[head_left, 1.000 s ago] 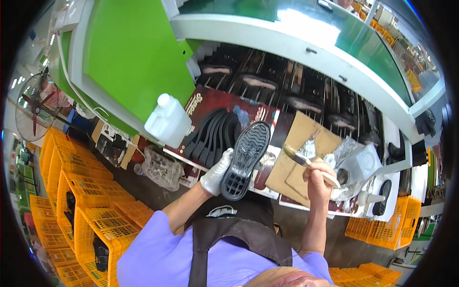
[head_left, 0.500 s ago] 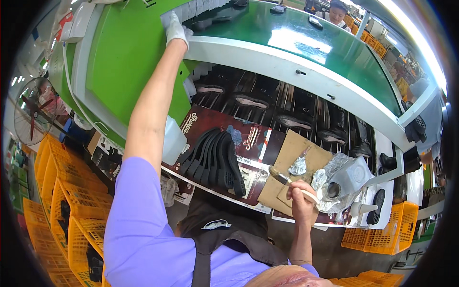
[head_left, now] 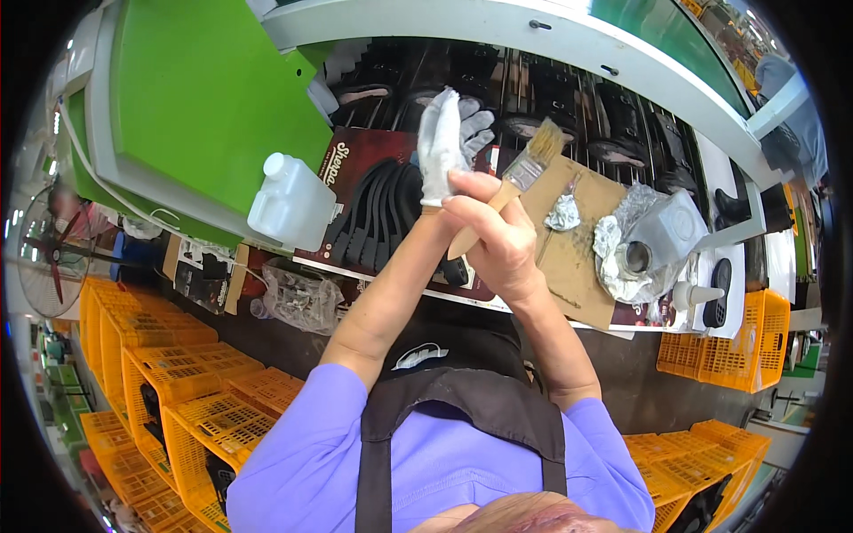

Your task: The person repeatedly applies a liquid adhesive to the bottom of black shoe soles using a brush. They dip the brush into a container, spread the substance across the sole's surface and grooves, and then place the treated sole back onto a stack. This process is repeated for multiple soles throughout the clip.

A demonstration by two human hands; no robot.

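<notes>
Both hands are raised together above the surface [head_left: 569, 266], where a white jug [head_left: 291, 204] crowds the left, black soles [head_left: 382, 218] lie in the middle and a foil-wrapped can [head_left: 635, 253] blocks the right, leaving open brown cardboard [head_left: 582, 240] between.

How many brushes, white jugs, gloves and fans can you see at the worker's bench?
Paintbrush, held in the right hand: 1
White plastic jug: 1
White glove, worn on the left hand: 1
Fan at the left edge: 1
Total: 4
</notes>
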